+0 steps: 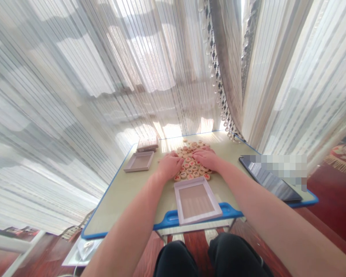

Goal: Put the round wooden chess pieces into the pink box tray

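- Left hand (170, 165): loosely cupped, at left edge of pieces (189, 169); no grip seen.
- Right hand (205, 157): spread, unclenched, over right side of pieces.
- Pieces: clustered on table (118, 204), between hands, beyond near box (197, 202).
- Far box (138, 161): table's left side.

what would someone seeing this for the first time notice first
Probably the two bare hands, left hand and right hand, on a spread of round wooden pieces with red and black characters, mid-table. Next, the open shallow box at the table's near edge, overlapping its blue rim. Behind everything, a pale striped curtain fills most of the view.
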Demonstrator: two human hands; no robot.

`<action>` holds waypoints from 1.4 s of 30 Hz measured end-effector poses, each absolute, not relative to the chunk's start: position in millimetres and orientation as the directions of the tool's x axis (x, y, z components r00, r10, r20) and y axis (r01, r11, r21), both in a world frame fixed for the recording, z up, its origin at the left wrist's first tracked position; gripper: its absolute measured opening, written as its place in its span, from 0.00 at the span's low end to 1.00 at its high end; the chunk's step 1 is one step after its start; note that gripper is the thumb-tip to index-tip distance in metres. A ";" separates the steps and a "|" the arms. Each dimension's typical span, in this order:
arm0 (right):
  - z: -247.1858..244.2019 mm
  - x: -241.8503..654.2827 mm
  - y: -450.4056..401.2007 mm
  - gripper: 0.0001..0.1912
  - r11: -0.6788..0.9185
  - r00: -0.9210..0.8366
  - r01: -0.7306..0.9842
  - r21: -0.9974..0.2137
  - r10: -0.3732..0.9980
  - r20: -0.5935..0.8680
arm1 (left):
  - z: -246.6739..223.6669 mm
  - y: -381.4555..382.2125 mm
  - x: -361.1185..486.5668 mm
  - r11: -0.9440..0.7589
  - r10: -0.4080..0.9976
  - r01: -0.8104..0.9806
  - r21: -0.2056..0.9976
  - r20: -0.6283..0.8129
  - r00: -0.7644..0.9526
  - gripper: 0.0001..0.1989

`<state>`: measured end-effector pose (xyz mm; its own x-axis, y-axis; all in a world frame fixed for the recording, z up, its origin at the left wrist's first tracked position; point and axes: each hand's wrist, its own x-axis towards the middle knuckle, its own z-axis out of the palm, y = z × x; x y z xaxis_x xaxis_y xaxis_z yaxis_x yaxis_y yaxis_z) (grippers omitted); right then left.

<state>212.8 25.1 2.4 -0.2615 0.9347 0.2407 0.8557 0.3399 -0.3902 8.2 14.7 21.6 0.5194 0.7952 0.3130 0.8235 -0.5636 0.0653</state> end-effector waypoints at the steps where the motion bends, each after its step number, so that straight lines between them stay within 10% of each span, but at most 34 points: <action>1: 3.6 212.5 24.6 0.21 0.349 -0.268 0.859 -0.375 0.930 0.252 | 21.3 14.7 8.4 -0.575 0.792 0.813 0.093 0.310 0.525 0.23; 12: 7.5 210.1 21.0 0.24 0.380 -0.328 0.874 -0.303 0.921 0.211 | 18.1 15.7 13.3 -0.638 0.759 0.742 0.206 0.331 0.561 0.19; 24: 9.2 208.3 18.5 0.25 0.423 -0.358 0.847 -0.322 0.901 0.244 | 15.4 19.6 9.8 -0.659 0.703 0.752 0.022 0.373 0.605 0.19; 42: 11.5 206.6 13.7 0.21 0.440 -0.390 0.834 -0.334 0.897 0.208 | 19.2 22.3 4.5 -0.550 0.822 0.803 0.231 0.317 0.473 0.28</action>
<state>206.6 13.7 11.5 -0.3898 0.8970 0.2083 0.8336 0.4399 -0.3342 4.5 22.3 19.2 0.4726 0.8225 0.3166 0.8026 -0.5500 0.2309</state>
